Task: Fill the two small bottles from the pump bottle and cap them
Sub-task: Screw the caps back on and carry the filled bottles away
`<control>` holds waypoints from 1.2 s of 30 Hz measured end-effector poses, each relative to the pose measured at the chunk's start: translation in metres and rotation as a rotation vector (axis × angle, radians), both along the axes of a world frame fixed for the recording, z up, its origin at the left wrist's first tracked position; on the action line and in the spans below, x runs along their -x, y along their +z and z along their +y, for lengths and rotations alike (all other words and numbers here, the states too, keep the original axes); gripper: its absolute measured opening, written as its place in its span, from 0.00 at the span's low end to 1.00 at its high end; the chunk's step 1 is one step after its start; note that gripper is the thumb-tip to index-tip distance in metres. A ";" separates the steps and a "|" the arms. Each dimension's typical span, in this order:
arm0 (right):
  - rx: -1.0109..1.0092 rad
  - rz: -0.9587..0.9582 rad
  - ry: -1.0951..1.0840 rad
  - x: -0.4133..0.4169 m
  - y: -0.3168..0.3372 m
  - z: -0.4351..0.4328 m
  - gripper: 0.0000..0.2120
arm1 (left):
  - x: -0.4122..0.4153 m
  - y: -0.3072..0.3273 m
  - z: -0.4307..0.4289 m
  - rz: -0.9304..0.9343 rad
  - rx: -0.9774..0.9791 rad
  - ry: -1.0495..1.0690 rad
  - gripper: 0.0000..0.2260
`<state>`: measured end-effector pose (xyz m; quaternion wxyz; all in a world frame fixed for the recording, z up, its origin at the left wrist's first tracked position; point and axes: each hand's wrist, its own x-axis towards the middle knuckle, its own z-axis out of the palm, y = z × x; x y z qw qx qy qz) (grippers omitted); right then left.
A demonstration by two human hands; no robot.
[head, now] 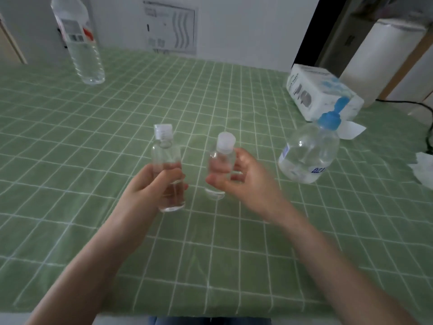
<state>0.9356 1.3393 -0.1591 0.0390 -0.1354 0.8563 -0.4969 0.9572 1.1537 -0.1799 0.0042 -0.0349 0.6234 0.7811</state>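
Two small clear bottles stand near the middle of the green checked tablecloth. My left hand [152, 184] grips the left small bottle [166, 158], whose flip cap hangs open. My right hand [243, 177] wraps around the right small bottle [221, 160], which has its white cap on. Both bottles hold clear liquid. The round pump bottle [309, 153] with a blue pump head stands to the right, apart from both hands.
A large clear water bottle [82, 48] stands at the back left. A white box [321, 92] lies at the back right behind the pump bottle. Crumpled tissue [424, 170] and a black cable [419, 109] sit at the right edge.
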 end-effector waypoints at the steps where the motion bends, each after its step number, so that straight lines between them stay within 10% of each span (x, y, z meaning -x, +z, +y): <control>1: 0.002 0.000 0.015 0.004 -0.003 0.000 0.31 | 0.006 -0.003 -0.003 -0.005 -0.004 -0.012 0.12; 18: 0.360 -0.355 -0.133 0.001 0.079 0.023 0.14 | -0.008 0.086 -0.029 -0.273 -0.063 -0.038 0.25; 36: 0.535 -0.715 -0.411 -0.129 0.097 0.062 0.25 | -0.124 0.117 -0.009 -0.508 -0.033 0.091 0.27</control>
